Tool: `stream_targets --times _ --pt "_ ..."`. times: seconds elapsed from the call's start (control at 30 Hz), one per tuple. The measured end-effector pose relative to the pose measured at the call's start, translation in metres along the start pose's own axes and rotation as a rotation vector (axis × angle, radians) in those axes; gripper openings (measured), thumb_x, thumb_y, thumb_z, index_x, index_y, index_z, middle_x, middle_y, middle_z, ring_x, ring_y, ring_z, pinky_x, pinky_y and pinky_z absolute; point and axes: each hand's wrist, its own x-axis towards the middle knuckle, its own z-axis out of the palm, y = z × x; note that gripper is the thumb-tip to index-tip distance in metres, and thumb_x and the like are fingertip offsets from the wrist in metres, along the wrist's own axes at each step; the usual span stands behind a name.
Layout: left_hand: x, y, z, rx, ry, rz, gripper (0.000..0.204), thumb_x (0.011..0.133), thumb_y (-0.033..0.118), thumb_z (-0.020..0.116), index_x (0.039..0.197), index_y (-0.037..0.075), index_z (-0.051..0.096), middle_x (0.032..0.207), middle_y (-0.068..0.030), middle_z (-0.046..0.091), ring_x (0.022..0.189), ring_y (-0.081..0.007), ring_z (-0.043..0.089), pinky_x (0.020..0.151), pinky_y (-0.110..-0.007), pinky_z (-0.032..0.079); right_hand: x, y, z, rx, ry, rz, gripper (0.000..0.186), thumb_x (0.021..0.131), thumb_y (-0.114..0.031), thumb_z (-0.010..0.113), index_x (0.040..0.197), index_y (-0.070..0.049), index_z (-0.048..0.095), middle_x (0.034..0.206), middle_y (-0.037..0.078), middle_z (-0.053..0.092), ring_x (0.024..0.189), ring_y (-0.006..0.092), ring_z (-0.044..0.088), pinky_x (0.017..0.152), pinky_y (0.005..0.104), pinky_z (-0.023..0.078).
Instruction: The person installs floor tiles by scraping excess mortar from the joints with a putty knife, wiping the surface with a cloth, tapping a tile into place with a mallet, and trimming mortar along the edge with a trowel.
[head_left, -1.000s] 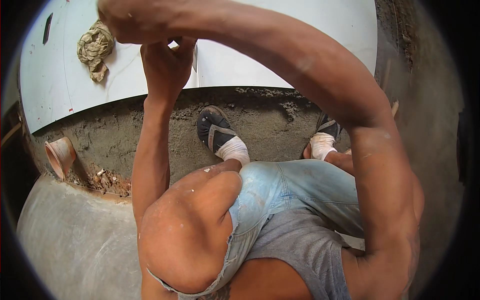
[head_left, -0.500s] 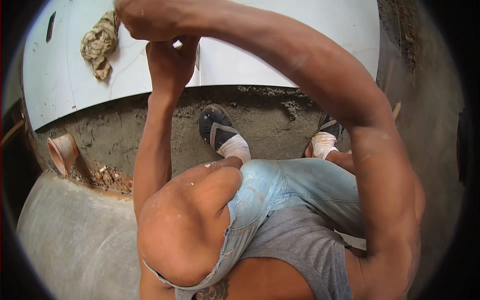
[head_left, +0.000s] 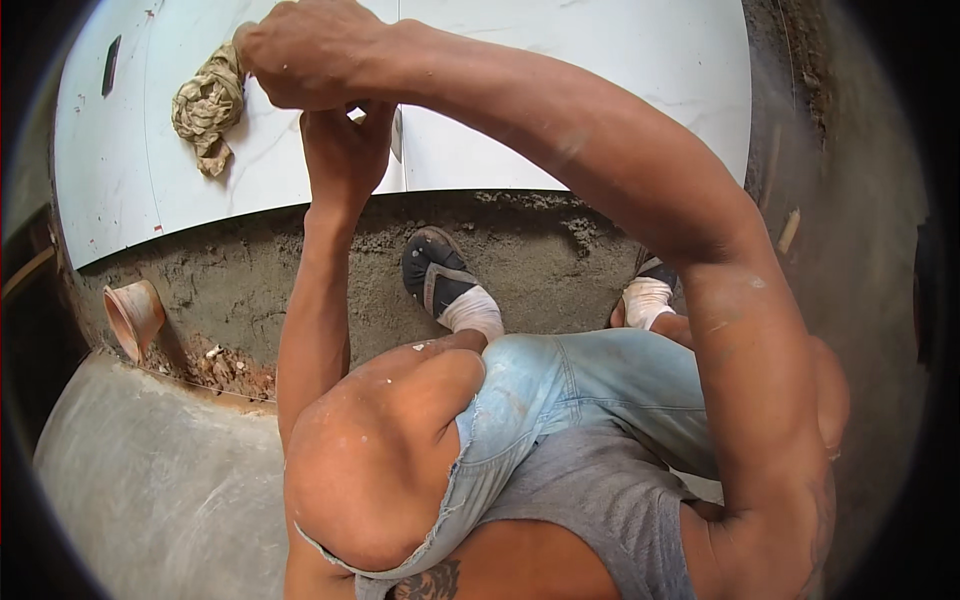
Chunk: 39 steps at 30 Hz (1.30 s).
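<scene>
Toward eleven o'clock, over white tiles (head_left: 600, 100), the right hand (head_left: 312, 55) curls inward and overlaps the left hand (head_left: 345, 150), whose fingers are mostly hidden; how tightly either closes, or on what, I cannot tell. Just beside them at ten o'clock, a crumpled khaki cloth (head_left: 207, 105) lies on the tiles. Farther out, at nine o'clock, a pinkish-orange pot (head_left: 150, 303) leans sideways.

Tiles (head_left: 600, 50) and mortar (head_left: 550, 275) show a construction site.
</scene>
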Motion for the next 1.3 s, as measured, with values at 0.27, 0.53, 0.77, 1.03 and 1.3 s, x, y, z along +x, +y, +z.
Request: stream_targets --times 0.27,0.53,0.77,1.03,1.3 --pt "-0.02 -0.029 0.011 -0.591 0.1 0.005 0.02 0.103 0.019 0.066 0.112 0.002 0.063 0.091 -0.0077 0.072 0.092 -0.0175 0.074 0.075 -0.03 0.059 -0.015 0.026 -0.038 0.321 0.06 -0.107 0.016 0.096 0.0 0.05 0.086 0.006 0.062 0.07 0.016 0.065 0.056 0.0235 0.061 0.05 0.0368 0.052" --pt "-0.021 -0.026 -0.001 -0.602 0.083 -0.079 0.014 0.104 0.012 0.063 0.112 0.0 0.062 0.094 -0.0096 0.074 0.094 -0.016 0.073 0.081 -0.028 0.057 -0.13 0.094 -0.008 0.201 -0.19 -0.064 0.012 0.092 -0.012 0.066 0.097 -0.006 0.075 0.092 0.014 0.073 0.083 0.0337 0.07 0.076 0.0432 0.056" --pt "-0.021 -0.031 0.001 -0.676 0.073 -0.049 0.016 0.104 0.013 0.064 0.113 0.001 0.06 0.095 -0.0087 0.071 0.095 -0.017 0.073 0.081 -0.029 0.058 -0.16 0.089 0.045 0.151 -0.258 -0.004 0.012 0.093 -0.012 0.062 0.099 -0.008 0.071 0.094 0.012 0.072 0.086 0.0332 0.071 0.078 0.0441 0.057" --pt "-0.021 -0.013 -0.015 -0.558 0.054 -0.178 0.011 0.103 0.014 0.062 0.103 0.003 0.059 0.078 -0.0018 0.06 0.068 -0.0065 0.054 0.058 -0.024 0.047 -0.15 0.086 0.056 0.018 -0.298 -0.288 0.015 0.091 -0.011 0.059 0.102 -0.009 0.069 0.096 0.011 0.069 0.092 0.0295 0.069 0.079 0.0421 0.057" --pt "-0.018 -0.017 -0.007 -0.593 0.072 -0.136 0.013 0.103 0.015 0.062 0.105 0.002 0.058 0.081 -0.0053 0.061 0.075 -0.0111 0.062 0.067 -0.029 0.058 -0.159 0.07 0.066 -0.148 -0.293 -0.417 0.023 0.085 -0.015 0.067 0.107 -0.01 0.07 0.11 0.008 0.062 0.101 0.0244 0.065 0.083 0.0392 0.058"
